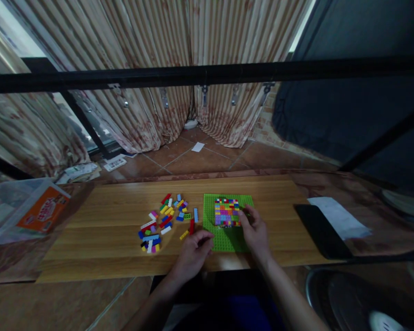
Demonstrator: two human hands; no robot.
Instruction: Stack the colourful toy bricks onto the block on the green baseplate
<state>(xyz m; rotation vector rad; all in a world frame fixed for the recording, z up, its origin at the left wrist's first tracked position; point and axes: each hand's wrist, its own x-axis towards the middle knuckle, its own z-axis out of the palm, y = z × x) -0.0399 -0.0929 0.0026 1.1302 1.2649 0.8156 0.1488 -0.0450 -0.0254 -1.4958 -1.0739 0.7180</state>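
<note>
A green baseplate (227,239) lies on the wooden board (106,239), with a block of many-coloured bricks (227,212) built on its far half. My right hand (253,230) rests on the plate's right side, fingertips pinched against the right edge of the brick block. My left hand (193,250) sits at the plate's near left corner with its fingers curled in; whether they hold a brick is hidden. A scatter of loose coloured bricks (162,220) lies left of the plate, and a red brick (192,226) lies just beyond my left hand.
A clear plastic box with an orange label (24,209) stands at the far left. A black flat object (322,230) and a white sheet (338,216) lie to the right. A black bar (207,73) crosses the view above, with curtains behind it.
</note>
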